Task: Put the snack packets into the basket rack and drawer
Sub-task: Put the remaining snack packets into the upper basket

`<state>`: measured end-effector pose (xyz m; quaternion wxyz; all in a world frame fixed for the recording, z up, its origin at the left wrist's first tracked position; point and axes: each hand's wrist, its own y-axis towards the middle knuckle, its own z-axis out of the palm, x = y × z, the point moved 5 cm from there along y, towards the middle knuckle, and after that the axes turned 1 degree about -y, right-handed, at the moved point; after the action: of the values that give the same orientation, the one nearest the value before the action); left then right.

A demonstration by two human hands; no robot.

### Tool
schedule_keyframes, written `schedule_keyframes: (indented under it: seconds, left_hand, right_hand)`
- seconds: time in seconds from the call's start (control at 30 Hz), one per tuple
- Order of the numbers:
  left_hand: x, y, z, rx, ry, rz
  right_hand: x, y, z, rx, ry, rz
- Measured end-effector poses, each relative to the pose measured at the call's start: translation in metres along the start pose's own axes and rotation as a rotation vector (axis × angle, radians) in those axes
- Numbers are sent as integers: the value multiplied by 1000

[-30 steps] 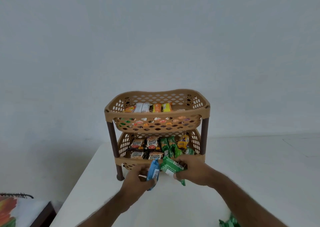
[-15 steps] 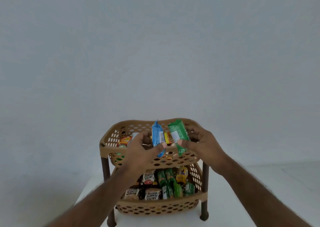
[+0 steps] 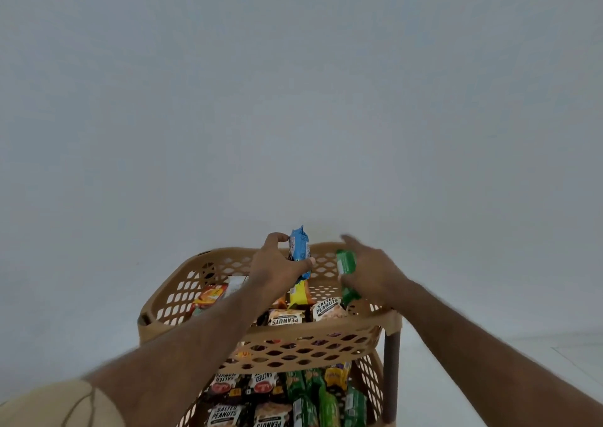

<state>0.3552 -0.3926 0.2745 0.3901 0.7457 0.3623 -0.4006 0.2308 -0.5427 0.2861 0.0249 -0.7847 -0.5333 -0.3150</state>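
Note:
A tan two-tier basket rack [image 3: 326, 338] with dark brown legs stands on a white table. My left hand [image 3: 277, 266] holds a blue snack packet [image 3: 299, 247] upright over the middle of the top basket. My right hand [image 3: 368, 270] grips a green snack packet [image 3: 346, 263], tilted down into the top basket's right side. Salted peanuts packets [image 3: 323, 307] and orange and yellow packets lie in the top basket. The lower basket holds more peanuts packets [image 3: 228, 410] and several green packets [image 3: 326, 400].
A plain grey-white wall [image 3: 293, 100] fills the view behind the rack. The white table surface [image 3: 456, 377] shows to the right of the rack. A brown rack leg [image 3: 391, 377] stands at the front right corner.
Both hands rose from the table in front of the rack up to the top basket, carrying the blue and green packets. The hands have spread apart and my view has come closer.

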Motion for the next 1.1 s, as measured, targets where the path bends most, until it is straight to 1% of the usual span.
schedule_keyframes:
  seconds: [0.07,0.1,0.17,0.3,0.5,0.63,0.7,0.77,0.87,0.93,1.0,1.1]
  left_hand:
    - [1,15,16,27,43,15]
    - [-1,22,23,32,85,31]
    - [-2,36,38,32,184,65]
    - [6,56,70,112,331,70]
    - [32,71,96,258,523,-16]
    - [34,74,104,272,633,9]
    - [33,74,107,285,644,13]
    - [27,71,108,302,701,56]
    - [25,63,116,446,866,127]
    - [25,58,118,502,954,139]
    - [22,55,116,498,1012,155]
    - [17,51,110,482,1016,159]
  right_hand:
    - [-4,6,20,145,-306,6]
    - [-6,7,28,207,-418,27]
    - [-11,12,35,272,-503,103]
    - [-15,30,35,276,-491,228]
    - [-24,35,51,363,-574,211]
    - [-21,35,56,417,-585,190]
    - [-18,35,54,409,-607,155]
    - [-16,35,50,381,-614,131]
    - [-14,34,43,326,-592,119]
    - [-14,32,40,322,-590,129]
    - [-12,29,38,322,-574,126]
    - [-11,23,32,324,-539,113]
